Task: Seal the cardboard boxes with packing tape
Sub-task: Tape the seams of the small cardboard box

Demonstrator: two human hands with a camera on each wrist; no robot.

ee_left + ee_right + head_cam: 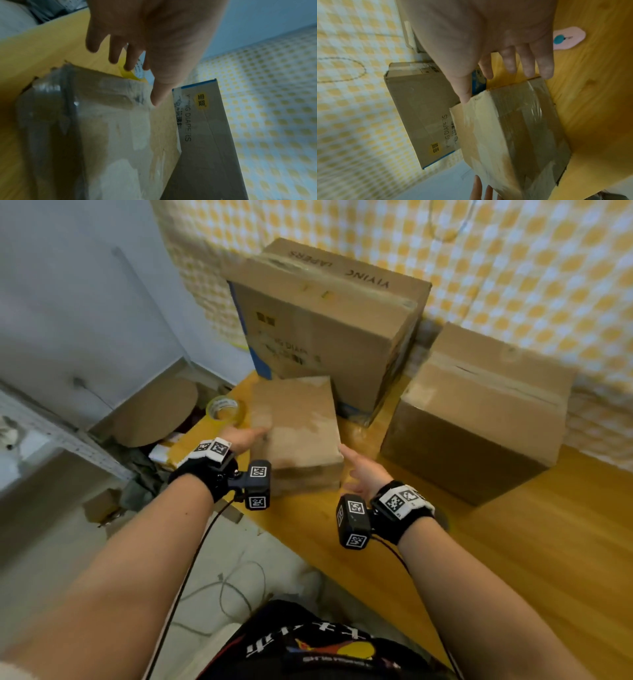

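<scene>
Behind, checkered cloth (513, 268) backs the wooden table (513, 542).

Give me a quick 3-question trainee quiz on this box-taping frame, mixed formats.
1. True or false: the tape roll sits left of the small box.
2. How many cardboard boxes stand on the wooden table?
3. Which is nearest the tape roll: A) left hand, B) right hand, C) the box on the right?

Key: 1 true; 2 three, counting the tall diaper box; 3 A.
</scene>
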